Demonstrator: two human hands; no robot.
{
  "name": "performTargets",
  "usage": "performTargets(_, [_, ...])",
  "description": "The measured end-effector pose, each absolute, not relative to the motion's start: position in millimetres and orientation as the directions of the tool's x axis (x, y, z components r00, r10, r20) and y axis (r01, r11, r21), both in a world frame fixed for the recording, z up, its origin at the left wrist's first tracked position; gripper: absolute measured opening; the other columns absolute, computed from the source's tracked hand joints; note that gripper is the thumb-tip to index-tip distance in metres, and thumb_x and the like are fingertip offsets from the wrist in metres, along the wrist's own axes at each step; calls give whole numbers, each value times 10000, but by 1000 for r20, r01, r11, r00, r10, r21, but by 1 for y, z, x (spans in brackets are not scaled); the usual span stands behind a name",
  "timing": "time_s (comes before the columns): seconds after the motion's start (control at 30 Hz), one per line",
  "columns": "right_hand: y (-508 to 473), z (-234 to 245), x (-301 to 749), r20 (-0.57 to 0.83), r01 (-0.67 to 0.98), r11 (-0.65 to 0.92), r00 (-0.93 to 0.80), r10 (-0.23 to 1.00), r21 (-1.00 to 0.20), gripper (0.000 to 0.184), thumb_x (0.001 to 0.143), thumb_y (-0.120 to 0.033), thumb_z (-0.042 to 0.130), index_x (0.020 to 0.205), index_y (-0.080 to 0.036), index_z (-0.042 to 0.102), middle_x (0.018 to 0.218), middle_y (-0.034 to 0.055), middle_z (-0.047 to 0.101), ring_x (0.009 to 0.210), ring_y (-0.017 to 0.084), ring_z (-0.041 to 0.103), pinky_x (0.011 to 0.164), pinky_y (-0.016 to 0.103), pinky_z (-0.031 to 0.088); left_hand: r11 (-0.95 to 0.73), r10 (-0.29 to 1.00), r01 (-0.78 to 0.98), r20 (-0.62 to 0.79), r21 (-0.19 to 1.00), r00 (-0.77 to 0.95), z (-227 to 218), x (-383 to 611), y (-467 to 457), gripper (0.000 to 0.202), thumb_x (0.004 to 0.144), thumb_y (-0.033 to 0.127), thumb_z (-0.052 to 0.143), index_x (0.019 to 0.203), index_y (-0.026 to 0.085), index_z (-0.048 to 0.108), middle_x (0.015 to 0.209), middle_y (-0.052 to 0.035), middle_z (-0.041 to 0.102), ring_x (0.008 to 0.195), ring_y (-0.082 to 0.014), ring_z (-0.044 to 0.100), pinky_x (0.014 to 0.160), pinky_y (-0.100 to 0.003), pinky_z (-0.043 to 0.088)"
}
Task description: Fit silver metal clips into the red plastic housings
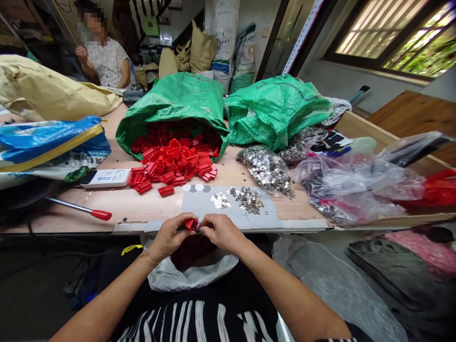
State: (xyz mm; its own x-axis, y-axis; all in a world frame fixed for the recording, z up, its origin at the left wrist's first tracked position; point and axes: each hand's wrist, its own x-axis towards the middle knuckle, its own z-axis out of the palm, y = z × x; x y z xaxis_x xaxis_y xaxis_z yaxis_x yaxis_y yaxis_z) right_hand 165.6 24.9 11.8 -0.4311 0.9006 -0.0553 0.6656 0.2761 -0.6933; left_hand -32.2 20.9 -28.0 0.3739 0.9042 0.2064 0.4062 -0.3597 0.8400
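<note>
My left hand (170, 237) is closed on a small red plastic part (191, 223), held above the table's front edge. Close beside it, my right hand (219, 231) pinches at the part's right end; whatever sits between those fingertips is too small to make out. Below both hands an open white sack (192, 278) rests on my lap, with dark red inside. Just beyond my hands lies a grey mat (235, 219) bearing a pile of flat silvery pieces (221, 200) and a pile of small metal clips (251, 200). More red plastic parts (174, 164) spill from a green woven sack (178, 99).
A second green sack (278, 111) and a clear bag of metal pieces (265, 168) stand behind the mat. At left are a white box (107, 178), a red-tipped lever (101, 214) and a blue bag (53, 142). Plastic bags (356, 180) crowd the right. A person (107, 59) sits across the table.
</note>
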Motion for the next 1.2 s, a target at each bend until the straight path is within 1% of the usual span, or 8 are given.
performTargets(0.4, [17, 9, 154, -42, 777, 315, -400, 915, -545, 111, 846, -179, 534, 889, -203, 634, 862, 51, 672, 812, 181, 604, 700, 268, 392, -368, 917, 406, 254, 836, 307, -32, -22, 17, 295, 768, 164, 615, 1055, 231, 594, 1010, -37, 682, 931, -188, 629, 862, -331, 481])
performTargets(0.5, [13, 8, 160, 34, 704, 386, -459, 888, -596, 159, 874, -171, 495, 991, -214, 593, 948, 50, 645, 870, 171, 593, 748, 267, 407, -317, 943, 370, 250, 873, 219, -27, -19, 10, 250, 752, 173, 631, 994, 224, 595, 956, -23, 659, 899, -181, 616, 840, -325, 481])
performTargets(0.63, [9, 17, 170, 123, 544, 380, -449, 885, -748, 182, 918, -175, 411, 1056, -214, 522, 908, 22, 636, 829, 140, 581, 750, 250, 418, -70, 998, -11, 70, 998, 10, -12, -18, -1, 283, 759, 247, 654, 1016, 232, 540, 920, 1, 639, 840, -150, 632, 818, -319, 503])
performTargets(0.73, [4, 29, 170, 74, 475, 334, -485, 871, -814, 281, 943, -204, 378, 1214, -229, 447, 686, -45, 610, 659, 120, 564, 693, 237, 415, 192, 981, -474, -173, 860, 84, 1, -17, -6, 164, 785, 284, 641, 862, 209, 517, 849, 2, 676, 880, -165, 675, 890, -357, 506])
performTargets(0.8, [0, 37, 166, 60, 461, 339, -520, 852, -820, 371, 945, -225, 392, 1316, -246, 385, 614, -68, 583, 602, 114, 552, 677, 230, 411, 317, 948, -638, -262, 702, 182, 8, -17, -8, 163, 776, 266, 657, 770, 197, 510, 828, -11, 701, 933, -193, 683, 947, -376, 490])
performTargets(0.9, [-4, 44, 159, 60, 486, 366, -536, 842, -794, 384, 947, -268, 410, 1331, -269, 408, 601, -64, 583, 592, 117, 556, 654, 221, 408, 408, 906, -736, -339, 540, 254, 14, -14, -11, 50, 828, 221, 596, 819, 176, 576, 871, -45, 723, 910, -191, 694, 942, -359, 512])
performTargets(1.07, [-6, 46, 153, 123, 516, 401, -490, 863, -757, 320, 948, -345, 420, 1237, -258, 524, 706, -16, 641, 657, 138, 587, 633, 217, 408, 425, 878, -800, -408, 424, 250, 25, -8, -17, 192, 910, 146, 456, 860, 96, 634, 847, -98, 725, 768, -151, 702, 864, -304, 553])
performTargets(1.2, [-4, 43, 152, 207, 470, 417, -435, 876, -778, 331, 971, -378, 360, 1093, -219, 623, 778, 13, 667, 691, 132, 600, 645, 215, 414, 434, 870, -824, -405, 364, 280, 30, -5, -22, 200, 904, 121, 457, 848, 57, 637, 871, -147, 725, 839, -219, 707, 918, -403, 527])
